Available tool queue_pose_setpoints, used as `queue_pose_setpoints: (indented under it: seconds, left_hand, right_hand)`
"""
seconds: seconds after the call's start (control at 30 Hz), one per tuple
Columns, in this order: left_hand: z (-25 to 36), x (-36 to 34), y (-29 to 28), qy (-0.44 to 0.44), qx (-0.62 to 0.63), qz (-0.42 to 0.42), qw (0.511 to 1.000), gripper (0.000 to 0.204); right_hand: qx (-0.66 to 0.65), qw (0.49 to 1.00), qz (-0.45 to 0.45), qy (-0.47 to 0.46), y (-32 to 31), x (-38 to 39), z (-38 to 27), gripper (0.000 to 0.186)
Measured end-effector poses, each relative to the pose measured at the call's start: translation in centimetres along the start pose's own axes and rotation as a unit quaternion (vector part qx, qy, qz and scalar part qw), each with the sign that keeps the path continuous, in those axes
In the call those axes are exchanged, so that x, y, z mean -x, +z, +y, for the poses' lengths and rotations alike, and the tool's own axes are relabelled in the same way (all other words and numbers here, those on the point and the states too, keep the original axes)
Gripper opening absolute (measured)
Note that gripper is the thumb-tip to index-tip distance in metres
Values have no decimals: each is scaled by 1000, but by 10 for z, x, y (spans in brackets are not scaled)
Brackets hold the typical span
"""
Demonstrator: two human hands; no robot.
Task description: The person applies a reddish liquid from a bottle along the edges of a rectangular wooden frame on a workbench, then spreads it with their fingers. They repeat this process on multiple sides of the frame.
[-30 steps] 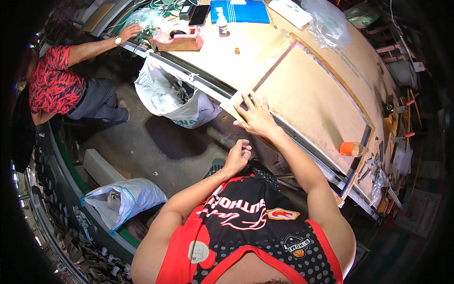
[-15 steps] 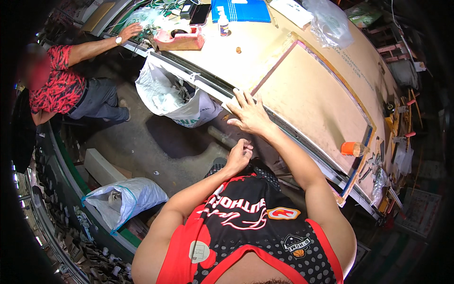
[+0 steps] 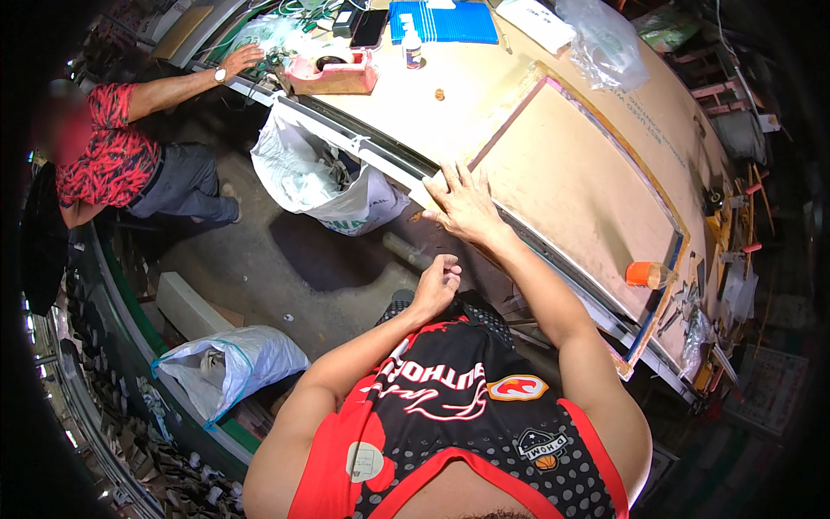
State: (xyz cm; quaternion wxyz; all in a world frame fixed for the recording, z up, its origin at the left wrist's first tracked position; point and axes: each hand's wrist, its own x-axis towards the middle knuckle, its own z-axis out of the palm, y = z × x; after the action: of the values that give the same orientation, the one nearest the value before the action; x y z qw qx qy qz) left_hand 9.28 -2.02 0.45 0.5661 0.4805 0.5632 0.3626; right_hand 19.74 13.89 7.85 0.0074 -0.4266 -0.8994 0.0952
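Observation:
My right hand lies over the near edge of a large table, palm down with its fingers spread. Its fingertips reach the metal rail along that edge, beside a framed panel. Lower down, in front of my body, my left hand hangs free of the table with its fingers curled in. Nothing shows between those fingers.
A white sack hangs open below the table edge; another sack lies lower left. A person stands at far left, one hand on the table. A tape dispenser, bottle and orange cup sit on top.
The whole scene has shifted very slightly in view. My right hand's fingers have moved a little on the table edge; my left hand stays curled in about the same place.

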Motion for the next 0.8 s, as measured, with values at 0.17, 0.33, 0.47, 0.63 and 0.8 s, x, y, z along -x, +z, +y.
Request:
queue_pose_setpoints:
  seconds: [0.17, 0.33, 0.47, 0.63, 0.8]
  left_hand:
    - [2, 0, -1, 1, 7, -4, 1000, 36]
    - [4, -1, -3, -15, 7, -7, 1000, 36]
    - [3, -3, 0, 1, 5, -15, 1000, 36]
    - [3, -3, 1, 0, -2, -20, 1000, 35]
    - [2, -1, 3, 5, -5, -14, 1000, 34]
  right_hand:
    - [9, 999, -4, -46, 0, 3, -2, 70]
    - [2, 1000, -7, -29, 0, 7, 2, 71]
    - [8, 999, -20, -44, 2, 10, 2, 73]
    - [15, 998, -24, -59, 1, 16, 0, 73]
    - [13, 1000, -9, -16, -1, 19, 11, 73]
